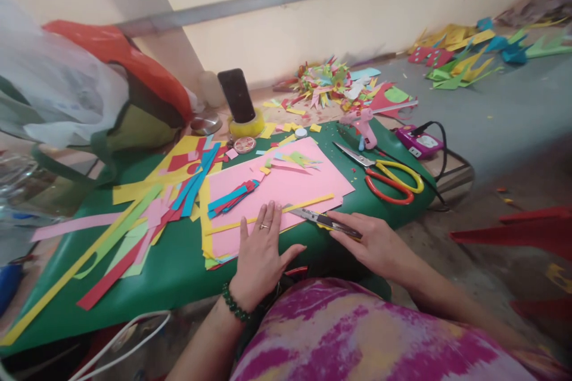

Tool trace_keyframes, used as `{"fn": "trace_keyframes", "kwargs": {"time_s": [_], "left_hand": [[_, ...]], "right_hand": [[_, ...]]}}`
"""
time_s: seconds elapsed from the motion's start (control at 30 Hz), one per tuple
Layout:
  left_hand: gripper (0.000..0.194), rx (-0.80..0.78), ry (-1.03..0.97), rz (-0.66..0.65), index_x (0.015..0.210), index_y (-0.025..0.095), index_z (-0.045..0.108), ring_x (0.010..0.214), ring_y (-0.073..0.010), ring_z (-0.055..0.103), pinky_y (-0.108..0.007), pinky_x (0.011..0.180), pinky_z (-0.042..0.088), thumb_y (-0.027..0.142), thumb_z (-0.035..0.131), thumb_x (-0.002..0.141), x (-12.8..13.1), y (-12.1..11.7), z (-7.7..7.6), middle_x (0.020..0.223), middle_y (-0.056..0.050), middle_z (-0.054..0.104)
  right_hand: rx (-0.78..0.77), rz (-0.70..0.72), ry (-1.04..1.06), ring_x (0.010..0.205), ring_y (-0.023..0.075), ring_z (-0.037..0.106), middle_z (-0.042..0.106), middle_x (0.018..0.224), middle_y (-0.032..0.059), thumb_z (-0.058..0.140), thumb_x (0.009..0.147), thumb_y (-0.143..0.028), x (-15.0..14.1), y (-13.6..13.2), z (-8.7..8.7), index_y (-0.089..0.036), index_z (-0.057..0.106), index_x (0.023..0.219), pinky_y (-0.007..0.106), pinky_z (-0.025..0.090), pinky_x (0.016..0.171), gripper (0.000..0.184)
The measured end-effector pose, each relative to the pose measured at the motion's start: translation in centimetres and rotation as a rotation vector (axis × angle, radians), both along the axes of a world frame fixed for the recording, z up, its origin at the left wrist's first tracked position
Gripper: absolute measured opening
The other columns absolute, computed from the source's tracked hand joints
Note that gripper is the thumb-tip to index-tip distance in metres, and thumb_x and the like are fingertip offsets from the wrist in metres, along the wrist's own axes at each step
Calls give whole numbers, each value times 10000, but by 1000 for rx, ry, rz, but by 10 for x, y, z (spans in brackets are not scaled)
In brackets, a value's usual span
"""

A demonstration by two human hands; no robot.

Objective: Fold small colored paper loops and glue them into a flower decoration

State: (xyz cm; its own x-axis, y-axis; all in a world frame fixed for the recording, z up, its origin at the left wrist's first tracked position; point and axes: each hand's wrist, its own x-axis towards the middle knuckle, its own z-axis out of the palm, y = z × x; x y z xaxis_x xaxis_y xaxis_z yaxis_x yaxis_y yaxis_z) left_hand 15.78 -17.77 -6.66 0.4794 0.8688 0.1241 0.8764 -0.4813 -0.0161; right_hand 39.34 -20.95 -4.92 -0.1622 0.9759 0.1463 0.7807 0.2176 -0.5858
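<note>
My left hand (263,250) lies flat, fingers stretched out, on a pink paper sheet (286,175) at the top of a paper stack. Its fingertips press on a narrow yellow paper strip (308,203) that runs slantwise across the sheet. In my right hand (369,241) is a utility knife (337,225), its blade pointing left and resting at the strip near my left fingers. Short blue and red strips (232,197) lie bundled on the pink sheet. Scissors (384,175) with red and yellow handles lie to the right of the stack.
Long coloured paper strips (134,232) spread over the green table cover (179,283) at left. Behind stand a phone (236,95) on a yellow tape roll (247,124), a pink glue gun (364,128), a purple power box (419,141) with a cable, and a heap of paper flowers (324,80).
</note>
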Motion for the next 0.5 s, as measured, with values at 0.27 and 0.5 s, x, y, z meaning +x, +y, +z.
{"fn": "trace_keyframes", "kwargs": {"time_s": [0.27, 0.5], "left_hand": [[691, -20, -26, 28, 1481, 166, 358, 1390, -311, 387, -599, 1089, 305, 597, 317, 943, -1, 4, 11, 1519, -158, 397], [291, 60, -84, 60, 1059, 236, 713, 979, -245, 657, -442, 912, 432, 302, 449, 956, -49, 27, 29, 1105, -69, 733]], "right_hand": [[-21, -67, 10, 867, 213, 723, 747, 1067, 69, 545, 905, -330, 6, 1, -5, -233, 681, 1203, 314, 580, 749, 342], [-8, -51, 6, 905, 233, 720, 736, 1102, 86, 542, 904, -339, 7, 3, -6, -217, 674, 1220, 348, 585, 784, 364]]}}
